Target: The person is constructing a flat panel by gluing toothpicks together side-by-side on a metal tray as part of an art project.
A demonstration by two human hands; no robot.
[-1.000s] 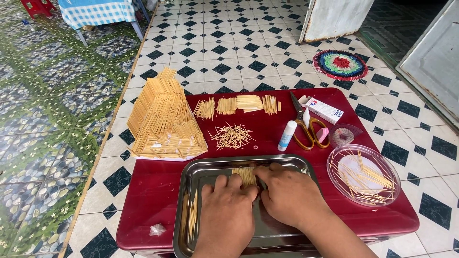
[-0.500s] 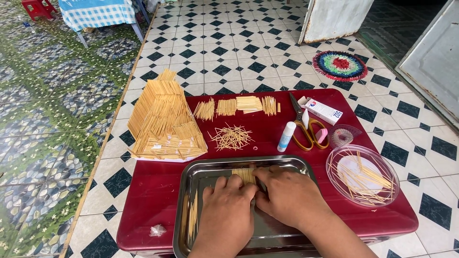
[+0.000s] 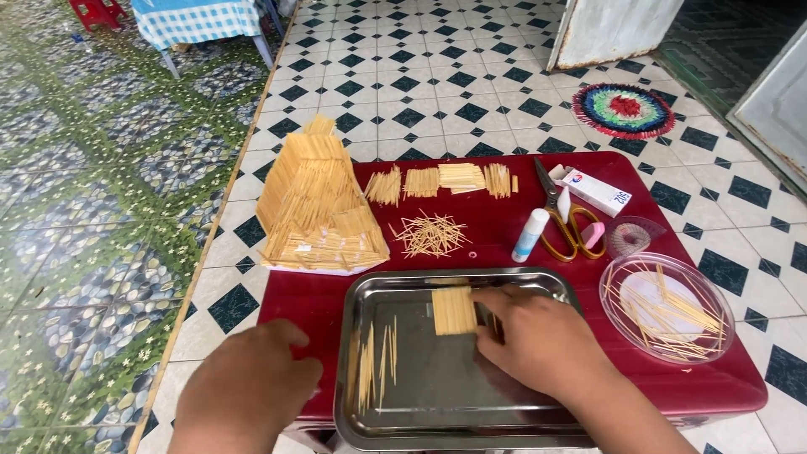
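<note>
A small flat panel [image 3: 454, 310] of pale toothpicks laid side by side is seen in the steel tray [image 3: 437, 416], near the tray's far rim, about mid-width. The panel is roughly square, light yellow-tan, edges even. Its sticks run near-to-far, so the long axis of each stick points away from the person; the panel lies flat on the tray floor.

The right hand [image 3: 542, 340] is laid palm down in the tray, fingertips touching the panel's right edge; fingers are extended, not clenched, and nothing is gripped. The left hand [image 3: 248, 391] is held loosely curled at the table's near left corner, off the tray, nothing seen in it.

The tray sits at the near edge of the red table [image 3: 723, 387]. Besides the panel, a few loose toothpicks [image 3: 376, 366] are held along the tray's left side, also lying near-to-far.

A clear round lid [image 3: 666, 307] at the right edge holds scattered toothpicks on a white disc. At the far left corner a toothpick house [image 3: 318, 206] with a sloped roof stands on a white base. A row of four small bundles [image 3: 441, 180] is laid along the far edge. A loose heap [image 3: 430, 234] is seen mid-table. A glue stick [image 3: 530, 234], scissors [image 3: 565, 220], a white box [image 3: 595, 190] and a small pink item [image 3: 593, 235] are grouped toward the far right.
</note>
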